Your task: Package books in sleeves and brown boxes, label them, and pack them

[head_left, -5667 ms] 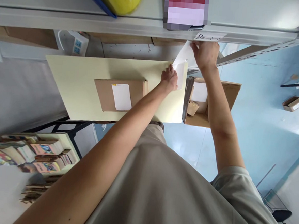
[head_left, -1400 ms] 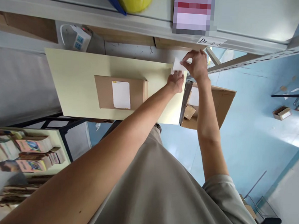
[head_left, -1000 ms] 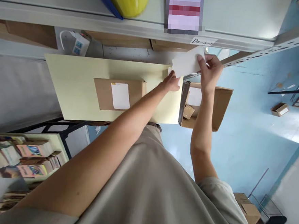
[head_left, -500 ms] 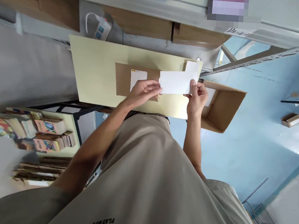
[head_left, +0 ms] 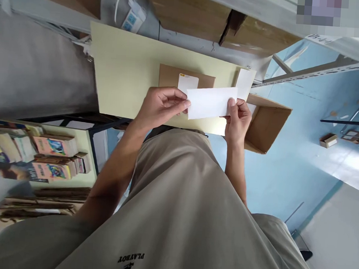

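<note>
Between my two hands a blank white sheet of paper [head_left: 210, 103] is stretched above the table. My left hand [head_left: 164, 107] pinches its left end between thumb and fingers. At the other end, my right hand [head_left: 238, 119] grips it with the thumb on top. Beneath and behind the sheet, a flat brown cardboard box [head_left: 168, 77] lies on the pale yellow table [head_left: 125, 71]. A white label [head_left: 188, 82] with a small yellow mark is on the box; the sheet hides part of both. Beyond my right hand rests a white stack [head_left: 245, 82], perhaps of paper.
An open cardboard box [head_left: 267, 126] stands off the table's right end. Behind the table are a power strip [head_left: 134, 18] and large cartons [head_left: 190, 16] under a metal shelf. At lower left, a shelf holds books [head_left: 55, 146] and flattened cardboard [head_left: 45, 203].
The sheet has tilted, its left end now lower and nearer my body. My left hand has shifted slightly left. The view has moved, so the table and flat box appear displaced.
</note>
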Action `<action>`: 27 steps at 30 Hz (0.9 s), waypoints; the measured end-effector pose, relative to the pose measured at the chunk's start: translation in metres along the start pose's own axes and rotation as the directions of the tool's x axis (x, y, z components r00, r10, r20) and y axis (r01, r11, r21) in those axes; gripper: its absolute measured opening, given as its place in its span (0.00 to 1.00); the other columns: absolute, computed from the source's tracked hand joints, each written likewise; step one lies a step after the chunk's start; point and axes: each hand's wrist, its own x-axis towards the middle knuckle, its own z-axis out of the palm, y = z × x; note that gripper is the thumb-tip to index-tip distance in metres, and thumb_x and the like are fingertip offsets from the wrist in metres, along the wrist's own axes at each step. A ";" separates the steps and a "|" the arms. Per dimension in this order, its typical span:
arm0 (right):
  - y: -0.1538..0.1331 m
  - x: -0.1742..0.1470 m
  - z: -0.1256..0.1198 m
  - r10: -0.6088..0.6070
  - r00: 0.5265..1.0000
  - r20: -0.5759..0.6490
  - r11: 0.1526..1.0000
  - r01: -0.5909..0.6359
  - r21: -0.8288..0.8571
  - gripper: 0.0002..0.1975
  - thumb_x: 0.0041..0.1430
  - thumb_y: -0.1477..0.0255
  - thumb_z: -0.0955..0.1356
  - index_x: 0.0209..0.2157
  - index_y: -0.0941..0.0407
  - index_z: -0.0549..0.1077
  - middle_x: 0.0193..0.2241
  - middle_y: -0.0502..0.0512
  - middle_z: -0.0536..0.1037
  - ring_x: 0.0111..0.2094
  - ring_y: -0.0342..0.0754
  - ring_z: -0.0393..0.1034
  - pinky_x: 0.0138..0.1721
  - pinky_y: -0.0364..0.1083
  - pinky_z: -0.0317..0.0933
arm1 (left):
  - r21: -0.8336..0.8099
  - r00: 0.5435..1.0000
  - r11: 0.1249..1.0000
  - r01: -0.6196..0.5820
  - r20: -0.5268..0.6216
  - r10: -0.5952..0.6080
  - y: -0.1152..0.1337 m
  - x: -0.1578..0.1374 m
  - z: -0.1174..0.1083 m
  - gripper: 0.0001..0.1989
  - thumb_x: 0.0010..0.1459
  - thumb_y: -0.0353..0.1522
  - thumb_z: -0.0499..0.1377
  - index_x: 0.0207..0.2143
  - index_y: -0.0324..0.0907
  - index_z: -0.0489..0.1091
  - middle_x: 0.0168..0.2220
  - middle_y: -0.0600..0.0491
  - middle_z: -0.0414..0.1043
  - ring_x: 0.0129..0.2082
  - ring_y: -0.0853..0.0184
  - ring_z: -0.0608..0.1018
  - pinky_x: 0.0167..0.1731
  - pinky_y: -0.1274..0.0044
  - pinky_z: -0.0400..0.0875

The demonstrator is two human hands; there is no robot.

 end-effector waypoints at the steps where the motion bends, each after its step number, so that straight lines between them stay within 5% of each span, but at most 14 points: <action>1: -0.003 -0.004 0.006 -0.010 1.000 -0.003 1.000 0.010 -0.010 0.31 0.65 0.34 0.79 0.41 0.48 0.79 0.35 0.47 0.78 0.40 0.48 0.81 0.43 0.49 0.83 | 0.023 1.000 0.999 -0.028 0.008 0.027 0.003 -0.005 -0.009 0.24 0.68 0.54 0.75 0.38 0.42 0.84 0.36 0.50 0.87 0.35 0.61 0.90 0.38 0.71 0.88; 5: -0.013 -0.018 0.033 -0.119 0.992 0.028 0.992 0.120 -0.048 0.28 0.67 0.37 0.80 0.45 0.47 0.79 0.45 0.51 0.83 0.55 0.56 0.83 0.57 0.58 0.82 | 0.132 0.986 0.977 -0.166 -0.005 0.168 0.007 -0.022 -0.047 0.16 0.69 0.47 0.76 0.40 0.45 0.87 0.40 0.49 0.89 0.39 0.62 0.89 0.44 0.71 0.88; 9: -0.022 -0.026 0.065 -0.250 0.959 0.136 0.965 0.259 -0.050 0.25 0.69 0.41 0.80 0.39 0.47 0.76 0.57 0.55 0.85 0.70 0.64 0.78 0.68 0.68 0.75 | 0.145 0.967 0.960 -0.238 -0.059 0.248 0.004 -0.038 -0.086 0.06 0.72 0.41 0.73 0.43 0.52 0.91 0.41 0.53 0.92 0.39 0.64 0.90 0.45 0.70 0.89; 17: -0.037 -0.053 0.126 -0.166 0.980 0.113 0.950 0.189 -0.246 0.26 0.74 0.39 0.73 0.37 0.46 0.81 0.43 0.54 0.80 0.56 0.62 0.82 0.60 0.64 0.80 | -0.048 0.992 0.997 -0.067 -0.107 0.062 -0.013 -0.065 -0.153 0.14 0.68 0.48 0.75 0.45 0.51 0.92 0.40 0.54 0.92 0.43 0.58 0.93 0.52 0.67 0.93; 22: -0.045 -0.066 0.165 -0.123 0.986 0.110 0.946 0.150 -0.286 0.28 0.70 0.35 0.76 0.40 0.46 0.83 0.43 0.55 0.80 0.56 0.61 0.81 0.60 0.64 0.80 | -0.088 0.992 0.996 -0.021 -0.128 0.010 -0.026 -0.069 -0.182 0.16 0.67 0.51 0.77 0.43 0.49 0.90 0.41 0.53 0.91 0.45 0.56 0.93 0.52 0.66 0.93; 27: -0.041 -0.073 0.198 -0.135 0.986 0.097 0.952 0.156 -0.264 0.24 0.65 0.42 0.82 0.45 0.46 0.83 0.48 0.55 0.82 0.59 0.60 0.80 0.63 0.64 0.81 | -0.209 0.996 0.978 0.024 -0.082 -0.042 -0.036 -0.068 -0.205 0.22 0.65 0.52 0.79 0.46 0.46 0.85 0.42 0.51 0.90 0.42 0.58 0.93 0.47 0.66 0.94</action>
